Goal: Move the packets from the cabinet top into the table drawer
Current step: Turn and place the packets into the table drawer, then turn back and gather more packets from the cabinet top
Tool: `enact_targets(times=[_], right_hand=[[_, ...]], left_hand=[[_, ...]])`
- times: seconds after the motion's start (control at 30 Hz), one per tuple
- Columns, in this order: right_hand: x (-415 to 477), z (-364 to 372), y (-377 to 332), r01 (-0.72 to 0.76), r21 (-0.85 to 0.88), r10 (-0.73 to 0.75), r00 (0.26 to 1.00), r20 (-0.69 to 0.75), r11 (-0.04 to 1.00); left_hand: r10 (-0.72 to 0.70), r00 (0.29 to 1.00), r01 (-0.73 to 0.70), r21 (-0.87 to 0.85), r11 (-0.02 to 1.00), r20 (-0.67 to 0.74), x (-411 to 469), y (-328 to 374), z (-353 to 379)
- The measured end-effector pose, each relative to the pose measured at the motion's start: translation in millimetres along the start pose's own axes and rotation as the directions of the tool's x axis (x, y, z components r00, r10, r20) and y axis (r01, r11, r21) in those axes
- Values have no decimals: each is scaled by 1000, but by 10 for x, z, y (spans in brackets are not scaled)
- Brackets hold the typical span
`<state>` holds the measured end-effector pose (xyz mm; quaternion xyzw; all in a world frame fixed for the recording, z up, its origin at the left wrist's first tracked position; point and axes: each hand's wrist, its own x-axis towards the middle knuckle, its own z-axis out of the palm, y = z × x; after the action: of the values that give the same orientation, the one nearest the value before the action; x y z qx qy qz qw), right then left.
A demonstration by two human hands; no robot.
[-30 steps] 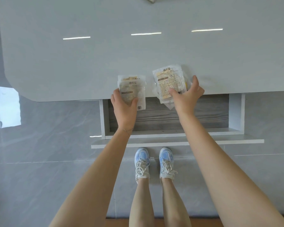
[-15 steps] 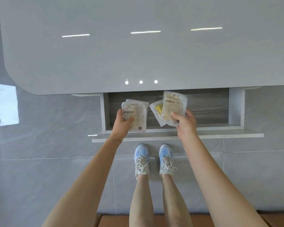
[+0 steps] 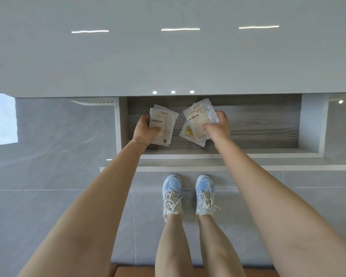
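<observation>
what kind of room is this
Probably a home or showroom interior, though little of it shows: a glossy grey tabletop with an open wood-lined drawer under it, and large polished grey floor tiles. Each hand holds snack-type packets over the drawer.

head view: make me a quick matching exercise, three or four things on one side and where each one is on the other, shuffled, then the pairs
Things:
1. left hand
2. right hand
3. drawer
4. shoes

Places:
A. on the floor tiles
B. pulled open under the tabletop
C. gripping packets with a yellow patch
D. gripping a white packet with a barcode

Pairs: 1-D, 2-C, 3-B, 4-A
</observation>
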<state>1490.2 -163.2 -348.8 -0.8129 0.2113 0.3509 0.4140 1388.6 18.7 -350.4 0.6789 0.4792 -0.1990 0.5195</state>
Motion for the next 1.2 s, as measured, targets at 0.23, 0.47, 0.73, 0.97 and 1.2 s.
enact_targets(times=[0.23,0.47,0.73,0.97,1.2], right_hand=[[74,-88,130,207,-430,-265,961,-80,879],[-707,-607,-314,457,-728,-501,847,179,511],[-2409,-1243,-1069,568,-811,-443,769,461,141],[-3483,-1565,-1701,588,-805,-506,720,475,80],[-4309,-1240,-2106,656,-744,-471,620,628,-129]], left_hand=[[81,973,-52,139,989,-215,25,-113,63],[402,894,-284,443,850,-197,-990,185,-347],[546,827,-291,728,620,-135,-2640,705,-969],[513,827,-188,748,636,-228,-3774,913,-1406],[437,771,-40,649,759,-464,-4550,586,-1961]])
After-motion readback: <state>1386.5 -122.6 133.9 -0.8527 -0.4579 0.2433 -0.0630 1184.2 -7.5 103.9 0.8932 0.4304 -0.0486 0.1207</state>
